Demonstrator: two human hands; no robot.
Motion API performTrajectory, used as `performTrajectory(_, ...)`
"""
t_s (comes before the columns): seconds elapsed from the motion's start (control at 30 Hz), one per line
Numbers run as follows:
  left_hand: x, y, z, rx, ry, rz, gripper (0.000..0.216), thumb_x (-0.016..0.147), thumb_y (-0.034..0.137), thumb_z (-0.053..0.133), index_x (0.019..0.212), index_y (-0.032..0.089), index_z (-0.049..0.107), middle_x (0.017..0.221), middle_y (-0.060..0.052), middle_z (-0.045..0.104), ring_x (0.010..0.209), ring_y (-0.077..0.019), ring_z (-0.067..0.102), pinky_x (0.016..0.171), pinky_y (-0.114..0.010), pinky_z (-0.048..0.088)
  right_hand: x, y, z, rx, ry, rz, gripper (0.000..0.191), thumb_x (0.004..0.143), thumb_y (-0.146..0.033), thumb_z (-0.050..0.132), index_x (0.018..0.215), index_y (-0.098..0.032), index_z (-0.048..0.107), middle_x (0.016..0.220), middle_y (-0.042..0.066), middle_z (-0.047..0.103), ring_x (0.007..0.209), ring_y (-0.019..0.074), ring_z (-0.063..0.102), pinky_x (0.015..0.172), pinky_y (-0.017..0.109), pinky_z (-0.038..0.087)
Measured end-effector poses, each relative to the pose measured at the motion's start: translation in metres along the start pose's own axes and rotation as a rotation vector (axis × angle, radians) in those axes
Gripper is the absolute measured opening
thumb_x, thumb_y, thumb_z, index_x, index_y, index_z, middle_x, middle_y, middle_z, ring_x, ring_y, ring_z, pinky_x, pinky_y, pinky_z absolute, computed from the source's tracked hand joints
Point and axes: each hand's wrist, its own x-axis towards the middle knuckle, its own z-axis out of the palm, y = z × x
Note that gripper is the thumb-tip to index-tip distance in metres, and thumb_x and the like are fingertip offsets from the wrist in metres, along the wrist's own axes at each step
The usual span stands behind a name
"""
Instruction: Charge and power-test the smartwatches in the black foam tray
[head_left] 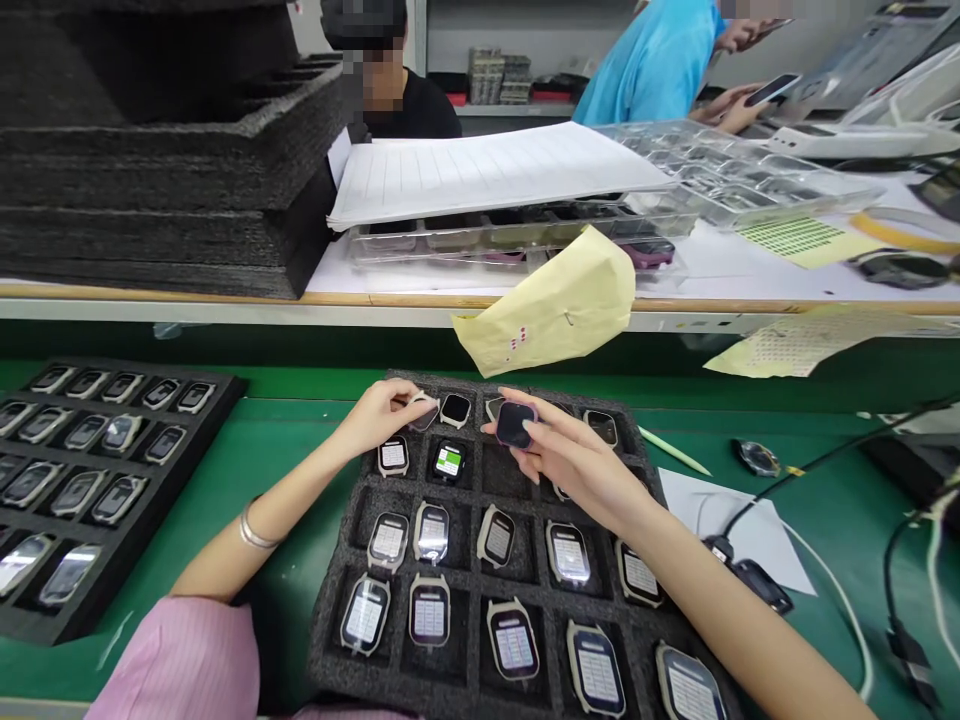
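Observation:
A black foam tray [442, 680] with square compartments holds several smartwatch bodies, many with lit screens. My right hand [574, 455] grips a purple-edged smartwatch [516, 425], its dark screen facing up, above the tray's back middle. At the back left corner, my left hand [386, 410] has its fingers closed on the edge of a pale-framed smartwatch [424, 412] in or just over its compartment. A dark-screened watch [455, 409] sits beside it. Just in front lies a watch with a green and white screen [448, 460]. An unfilled compartment [506, 470] shows below the purple watch.
Another foam tray of watches [217, 400] lies at left on the green bench. A shelf edge [405, 310] crosses behind, bearing stacked black foam [150, 200], papers [487, 175] and clear trays. Yellow paper [555, 310] hangs down. Cables [825, 460] and a green pen [675, 452] lie right. Two people are beyond.

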Motion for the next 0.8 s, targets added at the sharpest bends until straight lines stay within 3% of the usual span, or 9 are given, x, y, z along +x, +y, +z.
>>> performTrajectory(0.13, -0.004, 0.012, 0.005, -0.331, -0.023, -0.029, 0.032, 0.085, 0.048, 0.058, 0.083, 0.016, 0.057, 0.084, -0.005, 0.068, 0.082, -0.0178, 0.066, 0.077, -0.031, 0.052, -0.002, 0.006, -0.002, 0.053, -0.086, -0.031, 0.048, 0.09, -0.027, 0.066, 0.136, -0.026, 0.051, 0.109, 0.009, 0.067, 0.07, 0.0127, 0.054, 0.061, 0.026, 0.044)
performTrajectory(0.23, -0.008, 0.019, 0.01, -0.623, -0.006, -0.101, 0.029, 0.082, 0.04, 0.067, 0.089, 0.013, 0.062, 0.075, -0.004, 0.066, 0.073, -0.0152, 0.065, 0.074, -0.028, 0.053, -0.004, 0.008, -0.004, 0.032, -0.104, -0.036, 0.039, 0.09, -0.026, 0.066, 0.128, -0.025, 0.058, 0.102, 0.008, 0.068, 0.069, 0.013, 0.054, 0.06, 0.027, 0.044)
performTrajectory(0.37, -0.014, 0.026, 0.016, -0.721, 0.07, -0.195, 0.031, 0.078, 0.034, 0.07, 0.097, 0.01, 0.066, 0.072, -0.002, 0.064, 0.063, -0.0108, 0.059, 0.064, -0.023, 0.049, -0.005, 0.007, -0.006, 0.028, -0.109, -0.055, 0.038, 0.086, -0.027, 0.07, 0.123, -0.024, 0.062, 0.096, 0.007, 0.068, 0.066, 0.014, 0.055, 0.057, 0.027, 0.045)
performTrajectory(0.57, -0.023, 0.031, 0.021, -0.529, 0.023, -0.153, 0.042, 0.068, 0.019, 0.074, 0.108, 0.014, 0.062, 0.093, -0.005, 0.066, 0.084, -0.0159, 0.062, 0.077, -0.027, 0.049, -0.008, 0.006, -0.007, 0.045, -0.163, -0.034, 0.043, 0.083, -0.031, 0.071, 0.124, -0.024, 0.062, 0.099, 0.01, 0.071, 0.073, 0.0178, 0.06, 0.057, 0.028, 0.046)
performTrajectory(0.67, -0.024, 0.027, 0.022, -0.305, 0.075, -0.057, 0.04, 0.072, 0.022, 0.07, 0.109, 0.016, 0.06, 0.103, -0.006, 0.064, 0.096, -0.0195, 0.06, 0.084, -0.03, 0.048, -0.009, 0.006, -0.006, 0.018, -0.169, -0.033, 0.044, 0.082, -0.034, 0.072, 0.124, -0.024, 0.062, 0.097, 0.01, 0.072, 0.076, 0.0204, 0.062, 0.058, 0.03, 0.046)
performTrajectory(0.8, -0.027, 0.021, 0.024, -0.054, 0.106, 0.073, 0.035, 0.079, 0.023, 0.063, 0.113, 0.018, 0.056, 0.103, -0.005, 0.061, 0.092, -0.0181, 0.058, 0.082, -0.029, 0.047, -0.009, 0.005, -0.008, -0.036, -0.181, -0.064, 0.042, 0.082, -0.035, 0.072, 0.122, -0.024, 0.064, 0.097, 0.009, 0.073, 0.081, 0.0207, 0.064, 0.062, 0.029, 0.047)
